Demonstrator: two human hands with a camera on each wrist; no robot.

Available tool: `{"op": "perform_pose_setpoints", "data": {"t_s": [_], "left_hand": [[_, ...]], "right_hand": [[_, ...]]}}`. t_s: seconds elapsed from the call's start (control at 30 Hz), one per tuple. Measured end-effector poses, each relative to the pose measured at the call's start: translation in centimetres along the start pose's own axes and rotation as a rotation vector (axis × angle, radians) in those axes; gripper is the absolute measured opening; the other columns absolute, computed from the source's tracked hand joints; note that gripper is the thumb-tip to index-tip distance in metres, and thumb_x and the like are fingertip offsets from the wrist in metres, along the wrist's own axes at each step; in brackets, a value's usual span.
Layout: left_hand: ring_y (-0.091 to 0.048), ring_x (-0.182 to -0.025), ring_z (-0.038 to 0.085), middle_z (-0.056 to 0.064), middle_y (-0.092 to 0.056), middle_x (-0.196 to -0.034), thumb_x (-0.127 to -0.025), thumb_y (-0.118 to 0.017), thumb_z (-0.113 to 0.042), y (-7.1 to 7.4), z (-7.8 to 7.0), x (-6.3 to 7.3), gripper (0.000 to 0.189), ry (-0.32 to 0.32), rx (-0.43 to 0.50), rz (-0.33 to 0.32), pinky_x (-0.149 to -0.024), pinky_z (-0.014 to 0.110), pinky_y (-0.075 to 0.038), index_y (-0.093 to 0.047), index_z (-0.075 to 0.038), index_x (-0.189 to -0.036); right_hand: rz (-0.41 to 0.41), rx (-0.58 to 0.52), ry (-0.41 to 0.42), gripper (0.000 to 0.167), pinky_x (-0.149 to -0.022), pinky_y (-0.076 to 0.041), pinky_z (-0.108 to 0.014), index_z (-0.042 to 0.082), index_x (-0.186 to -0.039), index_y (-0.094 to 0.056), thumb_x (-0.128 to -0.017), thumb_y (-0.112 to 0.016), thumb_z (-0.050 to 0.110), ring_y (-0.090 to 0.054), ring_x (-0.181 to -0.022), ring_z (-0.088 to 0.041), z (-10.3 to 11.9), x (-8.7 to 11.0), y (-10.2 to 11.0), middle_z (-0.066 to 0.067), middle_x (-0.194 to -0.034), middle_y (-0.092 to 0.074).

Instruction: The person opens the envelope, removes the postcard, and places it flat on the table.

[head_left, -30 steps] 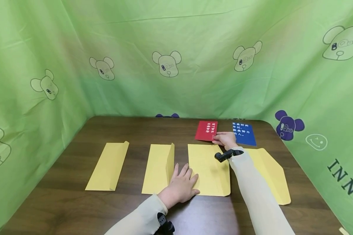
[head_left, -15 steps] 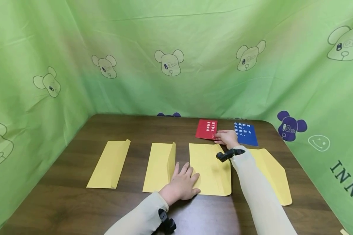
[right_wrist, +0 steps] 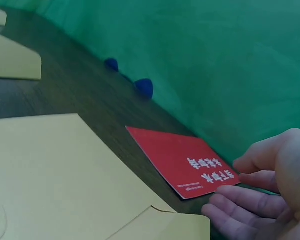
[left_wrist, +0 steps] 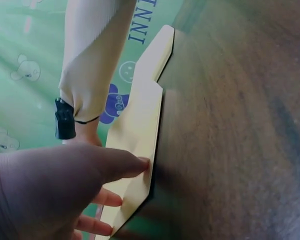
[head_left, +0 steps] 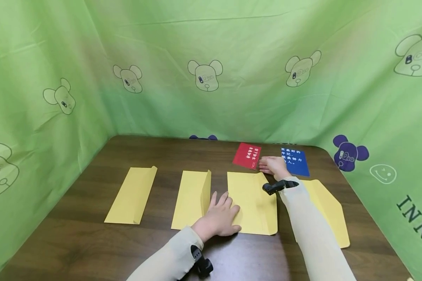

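My left hand (head_left: 220, 218) rests with fingers spread on the lower left part of a yellow paper envelope (head_left: 253, 203). In the left wrist view its thumb (left_wrist: 127, 165) lies along that envelope's edge. My right hand (head_left: 273, 167) is beyond the envelope's far edge, beside a red card (head_left: 246, 155) with white characters. In the right wrist view the fingers (right_wrist: 250, 202) are extended beside the card's near corner, and the thumb stands above them, apart from the card. A blue card (head_left: 296, 162) with white characters lies right of this hand, partly covered by it.
Two more yellow envelopes lie to the left, a narrow-looking one (head_left: 131, 195) and one with a raised flap (head_left: 190, 199). Another envelope (head_left: 327, 210) lies partly under the right forearm. A green printed cloth (head_left: 204, 109) surrounds the brown table (head_left: 74, 234).
The red card has turned slightly clockwise as seen from the head, and the right hand's fingertips have moved off its lower right corner. The left hand stays on the envelope.
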State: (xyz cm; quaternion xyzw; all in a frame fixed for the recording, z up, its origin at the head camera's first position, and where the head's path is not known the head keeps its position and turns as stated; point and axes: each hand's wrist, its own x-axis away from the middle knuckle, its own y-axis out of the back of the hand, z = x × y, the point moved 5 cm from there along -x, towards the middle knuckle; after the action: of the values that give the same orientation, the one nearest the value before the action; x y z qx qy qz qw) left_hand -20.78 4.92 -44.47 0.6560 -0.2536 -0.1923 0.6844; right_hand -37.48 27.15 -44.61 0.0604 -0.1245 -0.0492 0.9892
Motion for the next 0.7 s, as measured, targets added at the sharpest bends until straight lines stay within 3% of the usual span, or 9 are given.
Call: {"op": "perform_pose_setpoints", "data": {"t_s": [0.13, 0.27, 0.5, 0.6, 0.7], "left_hand": [[-0.026, -0.146, 0.027, 0.005, -0.046, -0.140, -0.092, -0.056, -0.058, -0.2, 0.2, -0.1, 0.054, -0.006, 0.027, -0.039, -0.116, 0.056, -0.018, -0.055, -0.025, -0.135], [-0.025, -0.146, 0.027, 0.004, -0.046, -0.142, -0.093, -0.057, -0.054, 0.1, 0.6, 0.2, 0.057, -0.024, 0.074, -0.104, -0.115, 0.056, -0.019, -0.052, -0.024, -0.142], [-0.025, -0.146, 0.029, 0.004, -0.046, -0.142, -0.094, -0.062, -0.046, 0.6, 1.9, 1.8, 0.062, -0.057, 0.141, -0.205, -0.113, 0.059, -0.023, -0.047, -0.018, -0.147], [-0.026, -0.146, 0.031, 0.005, -0.046, -0.142, -0.093, -0.062, -0.043, 0.9, 2.7, 2.6, 0.064, -0.062, 0.156, -0.252, -0.112, 0.061, -0.024, -0.045, -0.015, -0.148], [-0.026, -0.145, 0.033, 0.007, -0.046, -0.143, -0.093, -0.063, -0.040, 1.2, 3.8, 3.4, 0.065, -0.054, 0.188, -0.294, -0.112, 0.062, -0.022, -0.043, -0.014, -0.149]], "right_hand": [[0.032, -0.056, 0.051, 0.050, -0.082, -0.057, -0.030, -0.016, -0.143, -0.038, -0.099, -0.053, 0.001, -0.069, -0.080, -0.009, 0.3, 0.4, 0.2, -0.021, -0.110, -0.069], [0.045, -0.133, 0.109, 0.050, -0.082, -0.057, -0.028, -0.014, -0.145, -0.037, -0.100, -0.053, 0.000, -0.071, -0.085, -0.013, 1.2, 1.2, 0.4, -0.004, -0.093, -0.071], [0.127, -0.207, 0.157, 0.052, -0.083, -0.056, -0.028, -0.014, -0.147, -0.034, -0.101, -0.053, 0.001, -0.071, -0.086, -0.013, 2.4, 3.5, 0.0, 0.005, -0.086, -0.072], [0.174, -0.203, 0.187, 0.047, -0.084, -0.056, -0.028, -0.012, -0.142, -0.042, -0.100, -0.056, 0.002, -0.072, -0.086, -0.013, 2.3, 4.6, -0.8, 0.003, -0.088, -0.073], [0.205, -0.213, 0.216, 0.031, -0.082, -0.057, -0.030, -0.004, -0.129, -0.058, -0.098, -0.059, 0.001, -0.072, -0.085, -0.014, 2.0, 5.6, -2.0, 0.000, -0.090, -0.074]]}}
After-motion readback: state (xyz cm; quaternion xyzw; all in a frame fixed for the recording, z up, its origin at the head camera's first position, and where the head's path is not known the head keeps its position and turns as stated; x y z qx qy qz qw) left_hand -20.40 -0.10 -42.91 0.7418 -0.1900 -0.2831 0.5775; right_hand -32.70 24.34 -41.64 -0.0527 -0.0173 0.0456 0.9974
